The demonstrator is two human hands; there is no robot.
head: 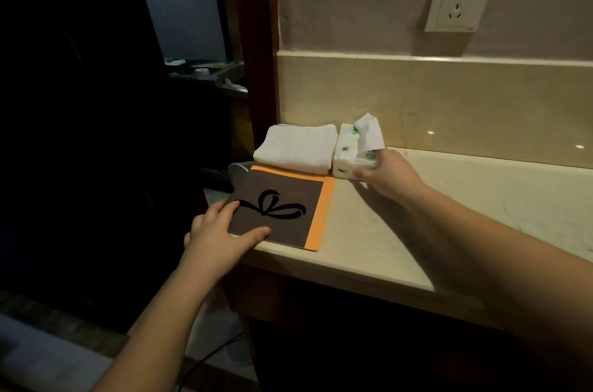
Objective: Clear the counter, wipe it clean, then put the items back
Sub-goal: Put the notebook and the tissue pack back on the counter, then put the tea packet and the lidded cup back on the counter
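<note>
Left hand [221, 231] grips the near left corner of the brown-and-orange card folder [282, 212], thumb on top along the front edge, index finger laid across the cover; the folder lies flat at the left end of the worktop [369, 240], its left part overhanging the edge. Right hand [390, 176] holds the tissue pack [353, 154] at its near right end, fingers curled round it; the pack stands just beside the folded white towel [296, 146], touching or nearly so, both against the back of the worktop. Judged: folder light, thin, stiff enough to lift by a corner but may flex; smooth cover, likely to slide. Tissue pack light and soft, will crush if squeezed; best taken across the body, clear of the loose sheet on top. Towel soft, limp, wants support from beneath. Worktop pale polished stone, slick, with a raised backsplash; wall socket [459, 1] above. Room dim, a dark doorway at left.
</note>
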